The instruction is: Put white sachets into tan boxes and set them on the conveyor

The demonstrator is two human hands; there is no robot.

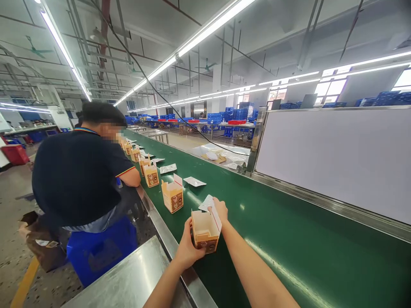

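Over the green conveyor belt (289, 239), left hand (188, 248) grip clamped around open carton (205, 233), right hand (221, 210) pinching white insert (207, 204).

Fluorescent strips (205, 32) light a factory hall stacked with blue crates (239, 113).

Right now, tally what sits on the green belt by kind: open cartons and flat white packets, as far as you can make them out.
Open cartons: 6, counting the open carton held by the left hand and right hand, then the next carton; farther ones blur.
Flat white packets: 3, the nearest packet.
Total: 9 on the belt.
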